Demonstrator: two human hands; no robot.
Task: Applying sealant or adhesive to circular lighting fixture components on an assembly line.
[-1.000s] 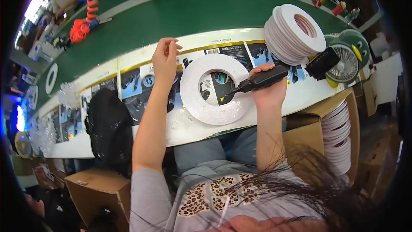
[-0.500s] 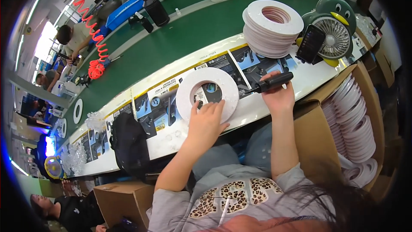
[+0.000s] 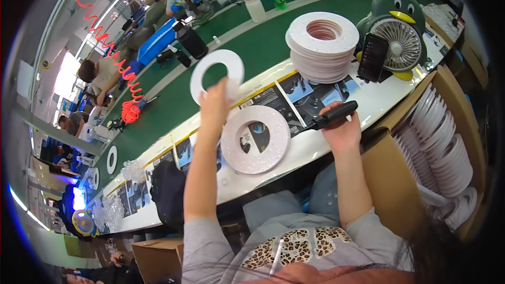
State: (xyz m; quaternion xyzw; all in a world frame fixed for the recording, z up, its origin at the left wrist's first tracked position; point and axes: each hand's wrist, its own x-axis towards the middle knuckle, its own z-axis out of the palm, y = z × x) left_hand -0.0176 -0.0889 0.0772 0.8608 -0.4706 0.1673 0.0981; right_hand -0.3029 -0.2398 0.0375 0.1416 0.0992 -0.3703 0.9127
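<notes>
My left hand (image 3: 214, 101) grips the lower edge of a white ring (image 3: 238, 66), tilted above the far side of the white strip and the green table. Its fingers are somewhat smeared. Below and to its right, another glittery white ring (image 3: 280, 139) lies flat on the printed sheets, apart from both hands. My right hand (image 3: 343, 134) is wrapped round a black-handled tool (image 3: 339, 113) with a thin tip pointing left, toward the lying ring. The exact kind of tool cannot be made out.
A tall stack of white rings (image 3: 323, 58) stands at the back right, beside a penguin-shaped fan (image 3: 402, 47) and a phone (image 3: 373, 57). An open carton (image 3: 400, 173) of rings is at my right. A black bag (image 3: 169, 192) lies left. Co-workers sit beyond the green table (image 3: 179, 94).
My left hand has risen from the stacked rings, moving away and left with a white ring in it. Another ring stays on the sheets. My right hand still holds the tool in nearly the same place.
</notes>
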